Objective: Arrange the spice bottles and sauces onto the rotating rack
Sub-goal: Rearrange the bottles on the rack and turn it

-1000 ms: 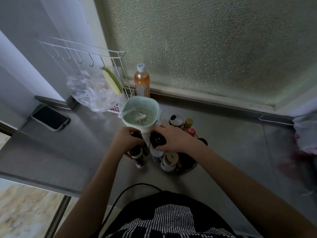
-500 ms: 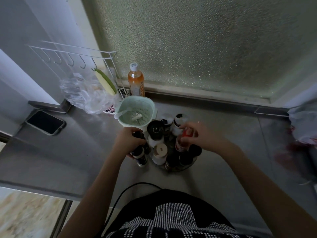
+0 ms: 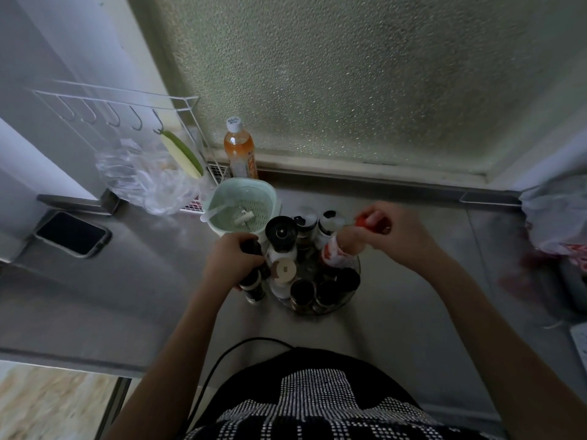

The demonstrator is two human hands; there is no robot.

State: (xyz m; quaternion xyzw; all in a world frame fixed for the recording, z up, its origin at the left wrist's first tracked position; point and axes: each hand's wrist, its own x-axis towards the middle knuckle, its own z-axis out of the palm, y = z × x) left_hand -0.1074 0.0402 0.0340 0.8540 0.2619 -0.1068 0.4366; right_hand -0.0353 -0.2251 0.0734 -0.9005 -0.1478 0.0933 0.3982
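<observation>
Steel surface under a frosted window, dim light. One view only, head camera.

Background clutter, not in play: phone far left, wire hook rack with a plastic bag, orange drink bottle at the sill, pale green colander just behind the rack.

Rotating rack sits mid-surface, already crowded: black grinder at back left, tan-lidded jar beside it, two white-capped jars at the back, dark-lidded jars along the front rim.

Right hand is clenched around the top of a red-capped sauce bottle, tilted, its base low over the rack's right side. Can't tell if the base is seated or a touch above the tray; motion blur there.

Left hand is closed around a dark spice bottle at the rack's left edge. A second dark bottle shows just below it. Whether either stands on the rack or on the surface beside it, can't tell.

Step in hand, my read: placing the sauce bottle while the left hand stages the next spice bottle. Task looks well along; few free slots.

Next move needs:
- sauce bottle brought upright, base into the gap on the right
- release without knocking the neighbouring dark jars
- possibly a turn of the rack to bring an open slot toward the left hand
</observation>
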